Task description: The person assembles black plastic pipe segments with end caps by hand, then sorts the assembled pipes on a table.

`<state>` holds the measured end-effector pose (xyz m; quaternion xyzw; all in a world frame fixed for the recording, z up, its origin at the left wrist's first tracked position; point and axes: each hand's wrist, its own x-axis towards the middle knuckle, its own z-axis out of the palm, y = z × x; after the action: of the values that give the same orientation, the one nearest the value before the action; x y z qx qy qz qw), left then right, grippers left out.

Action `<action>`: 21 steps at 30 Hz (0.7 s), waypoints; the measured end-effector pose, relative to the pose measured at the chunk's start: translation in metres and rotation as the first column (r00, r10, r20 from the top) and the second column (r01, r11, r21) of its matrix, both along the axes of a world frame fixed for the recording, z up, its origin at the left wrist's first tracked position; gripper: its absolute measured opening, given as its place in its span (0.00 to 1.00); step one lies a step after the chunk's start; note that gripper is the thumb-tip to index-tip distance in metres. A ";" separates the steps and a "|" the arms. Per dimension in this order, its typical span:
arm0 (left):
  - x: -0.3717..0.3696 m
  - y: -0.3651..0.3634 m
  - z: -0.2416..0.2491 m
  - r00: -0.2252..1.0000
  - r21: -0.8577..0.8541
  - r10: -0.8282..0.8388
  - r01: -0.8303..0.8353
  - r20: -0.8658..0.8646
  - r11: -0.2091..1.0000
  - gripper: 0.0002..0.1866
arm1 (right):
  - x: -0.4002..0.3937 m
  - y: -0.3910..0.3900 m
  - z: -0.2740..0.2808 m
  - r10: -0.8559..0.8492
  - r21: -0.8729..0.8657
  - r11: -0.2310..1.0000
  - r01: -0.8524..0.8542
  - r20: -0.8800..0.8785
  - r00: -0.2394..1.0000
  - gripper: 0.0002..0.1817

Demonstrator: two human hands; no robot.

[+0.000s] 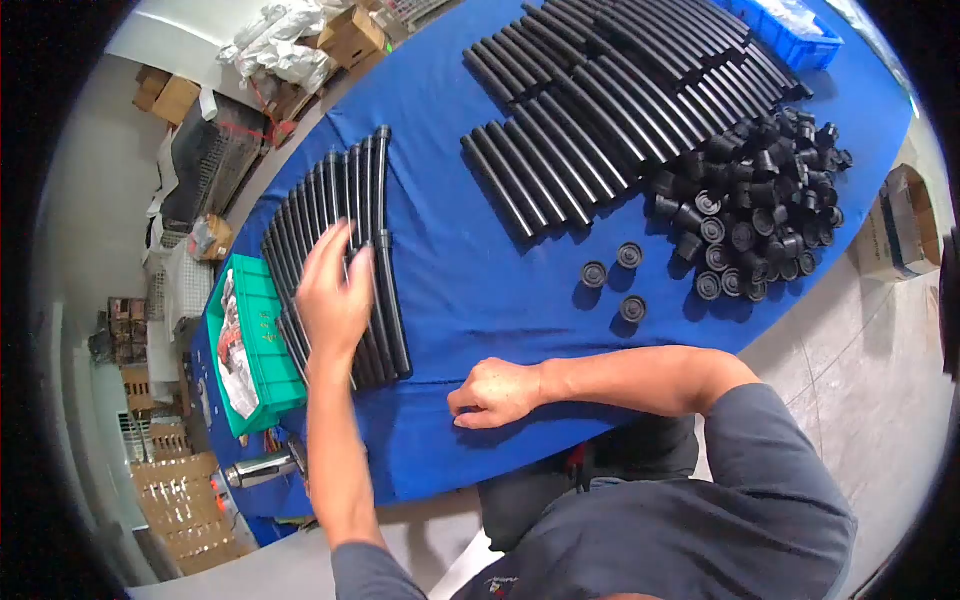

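My left hand [335, 295] is over a row of black tubes [397, 325] with collar-like caps at their far ends, on the left of the blue cloth. Its fingers are stretched out and the thumb stands apart, nothing held. My right hand [497, 393] rests on the cloth near the front edge, fingers curled in, with nothing showing in it. Beyond it lie three loose black caps, a left one [594, 274], a far one [629, 256] and a near one [633, 309], ringed faces up.
Many more black tubes [570, 155] lie in rows at the back. Beside them is a heap of black caps [742, 236]. A green bin [270, 335] stands at the left edge, a blue crate [810, 45] at the back right. A cardboard box [895, 230] sits beyond the table.
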<state>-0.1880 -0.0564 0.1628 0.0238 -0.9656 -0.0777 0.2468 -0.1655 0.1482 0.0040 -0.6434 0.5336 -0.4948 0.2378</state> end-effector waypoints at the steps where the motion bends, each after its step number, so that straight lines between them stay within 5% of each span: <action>1: -0.036 0.017 -0.012 0.997 0.094 -0.067 0.064 0.032 0.993 0.19 | 0.000 0.001 -0.001 -0.001 -0.005 1.000 0.001 -0.020 1.000 0.14; 5: -0.144 0.061 -0.086 0.955 0.078 -0.296 0.296 -0.006 0.952 0.22 | 0.000 0.004 0.000 0.000 -0.022 1.000 -0.002 -0.071 0.997 0.13; 9: -0.176 0.097 -0.122 0.910 0.043 -0.407 0.405 0.077 0.913 0.27 | 0.000 0.003 -0.005 -0.021 -0.036 0.999 0.017 -0.116 0.993 0.14; 14: -0.176 0.104 -0.142 0.895 0.004 -0.338 0.352 0.291 0.936 0.29 | -0.002 0.004 0.001 0.003 0.008 1.000 -0.002 -0.098 0.995 0.15; 21: -0.154 0.088 -0.145 0.924 0.053 -0.274 0.270 0.268 0.961 0.29 | -0.003 0.005 0.001 -0.010 0.037 0.999 0.015 -0.132 0.991 0.13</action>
<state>-0.3419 0.0317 0.0176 -0.0979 -0.9837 -0.1145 0.0979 -0.1681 0.1531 0.0045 -0.6667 0.5616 -0.4424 0.2110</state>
